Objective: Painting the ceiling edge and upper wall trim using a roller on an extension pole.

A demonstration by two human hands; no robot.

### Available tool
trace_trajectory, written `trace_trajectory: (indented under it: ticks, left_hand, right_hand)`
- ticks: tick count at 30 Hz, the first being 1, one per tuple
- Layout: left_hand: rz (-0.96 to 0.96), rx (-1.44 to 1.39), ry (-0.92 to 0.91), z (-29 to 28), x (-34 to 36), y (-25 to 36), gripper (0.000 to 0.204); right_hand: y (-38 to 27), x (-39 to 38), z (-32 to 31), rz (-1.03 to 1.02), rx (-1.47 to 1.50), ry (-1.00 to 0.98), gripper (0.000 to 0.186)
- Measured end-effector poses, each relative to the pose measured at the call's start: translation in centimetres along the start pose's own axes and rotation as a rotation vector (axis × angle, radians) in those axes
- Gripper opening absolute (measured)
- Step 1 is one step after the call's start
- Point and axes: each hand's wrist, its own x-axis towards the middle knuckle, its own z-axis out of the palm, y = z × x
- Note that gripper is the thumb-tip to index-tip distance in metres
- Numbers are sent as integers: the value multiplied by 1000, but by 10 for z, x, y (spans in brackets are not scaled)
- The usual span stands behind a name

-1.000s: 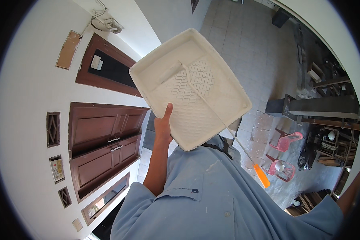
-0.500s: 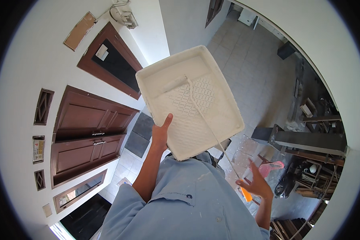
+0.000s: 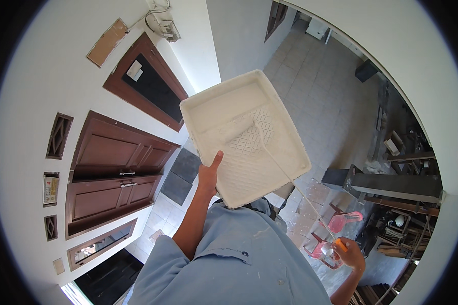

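At centre frame in the head view, a white paint tray (image 3: 244,137) is held up by the left hand (image 3: 208,175), which is clamped on the tray's near edge, thumb lying up against the ribbed floor. A paint roller (image 3: 228,133) lies with its sleeve in the deep end of the tray; its long thin handle (image 3: 295,188) runs down and right to an orange grip enclosed by the right hand (image 3: 350,254), fingers closed around it.

Compared with half a second earlier: the tray is seen shifted right and slightly lower in frame, and the roller sleeve is now set further toward the deep end. The right hand has dropped lower right, away from the tray. The brown double doors (image 3: 117,175) now sit more to the left and lower.

Hard to make out: the left fingers are hidden under the tray. The right forearm is cut off by the lower rim. The blue shirt (image 3: 234,259) covers the floor directly below. A pink plastic chair (image 3: 343,223) is partly masked by the handle and hand. Clutter at the right rim is too distorted to identify.
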Motion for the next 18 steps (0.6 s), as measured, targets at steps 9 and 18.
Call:
trace_trajectory:
  ticks: [9,18]
  left_hand:
    - [4,10,7,-1,-4,-1,62]
    - [-80,17,20,-6,-12,3,63]
  right_hand:
    - [8,28,14,-174,-259,180,34]
    - [22,25,-4,-250,-551,376,45]
